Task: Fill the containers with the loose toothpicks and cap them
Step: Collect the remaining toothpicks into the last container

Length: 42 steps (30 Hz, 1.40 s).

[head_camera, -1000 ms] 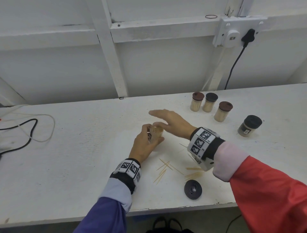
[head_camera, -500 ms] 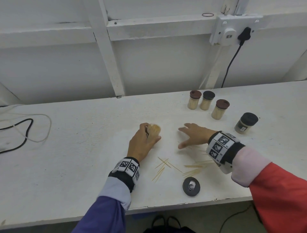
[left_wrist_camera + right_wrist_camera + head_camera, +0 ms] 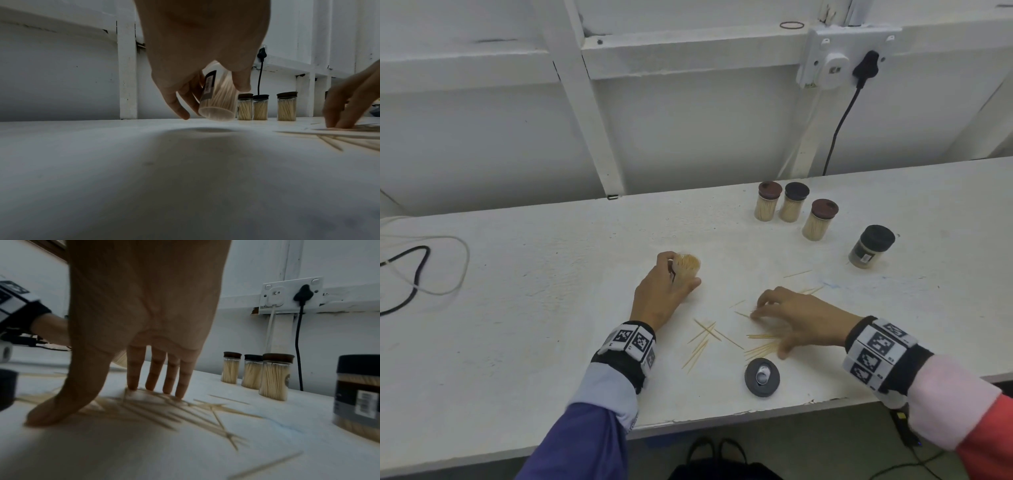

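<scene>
White bench [image 3: 517, 308] carried scattered toothpicks [image 3: 760, 346]; left hand [image 3: 661, 294] gripped the tilted open container [image 3: 686, 270], presumably for loading, while right hand [image 3: 798, 318], fingers spread flat, raked strays together.

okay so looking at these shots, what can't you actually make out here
- Toothpicks under the right hand: head view, covered by the palm; right wrist view, motion-blurred.
- Label on the open container gripped by the left hand: left wrist view, too dark to read.
- Wide jar: right wrist view, cut off.

open container [image 3: 686, 270] left of loose toothpicks [image 3: 760, 337] | lid [image 3: 762, 377] before them | capped containers [image 3: 794, 209] behind
</scene>
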{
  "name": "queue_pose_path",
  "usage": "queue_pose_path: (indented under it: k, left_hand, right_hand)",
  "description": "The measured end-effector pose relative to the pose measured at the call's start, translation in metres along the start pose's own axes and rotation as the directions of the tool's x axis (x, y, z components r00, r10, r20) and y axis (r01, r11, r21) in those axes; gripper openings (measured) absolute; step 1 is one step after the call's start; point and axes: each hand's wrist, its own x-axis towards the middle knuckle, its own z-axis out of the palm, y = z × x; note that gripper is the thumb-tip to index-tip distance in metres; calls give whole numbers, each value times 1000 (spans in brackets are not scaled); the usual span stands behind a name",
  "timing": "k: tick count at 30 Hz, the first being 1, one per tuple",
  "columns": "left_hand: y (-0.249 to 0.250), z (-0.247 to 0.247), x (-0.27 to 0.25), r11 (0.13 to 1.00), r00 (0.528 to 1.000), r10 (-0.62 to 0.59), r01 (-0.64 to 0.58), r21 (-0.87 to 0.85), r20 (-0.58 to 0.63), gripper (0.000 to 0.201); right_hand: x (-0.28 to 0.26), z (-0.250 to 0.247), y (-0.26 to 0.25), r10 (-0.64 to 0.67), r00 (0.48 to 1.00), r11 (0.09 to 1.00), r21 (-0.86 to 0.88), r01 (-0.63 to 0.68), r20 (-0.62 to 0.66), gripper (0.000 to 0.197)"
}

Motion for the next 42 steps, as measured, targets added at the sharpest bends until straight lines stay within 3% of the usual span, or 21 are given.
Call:
queue_pose_path:
  k: [4, 8, 13, 19, 32, 38, 42]
  left_hand:
    - [1, 0, 0, 1000, 1000, -14, 14, -19, 19, 63]
    - [1, 0, -1, 998, 999, -4, 6, -55, 43, 64]
    - [-1, 1, 0, 999, 998, 28, -25, -47, 52, 64]
    - [-1, 0, 0, 998, 998, 44, -42, -36, 49, 65]
    - [-1, 2, 0, 998, 994, 60, -57, -36, 97, 65]
    - [-3, 4, 1, 997, 989, 83, -81, -21, 124, 64]
    - [-4, 4, 0, 995, 987, 102, -103, 2, 128, 62]
  right_hand:
    - [-2, 2, 0, -58, 996, 995, 83, 63, -63, 46]
    - [-2, -2, -4, -133, 988, 991, 16, 134, -79, 24]
    - [0, -2, -6, -157, 987, 983, -102, 153, -35, 22]
    - [6, 0, -7, -186, 979, 969, -183, 169, -82, 14]
    - [23, 1, -14, -17, 984, 971, -238, -26, -178, 16]
    - [31, -4, -16, -2, 980, 950, -305, -61, -200, 20]
    - [35, -12, -11, 26, 970, 962, -256, -90, -243, 19]
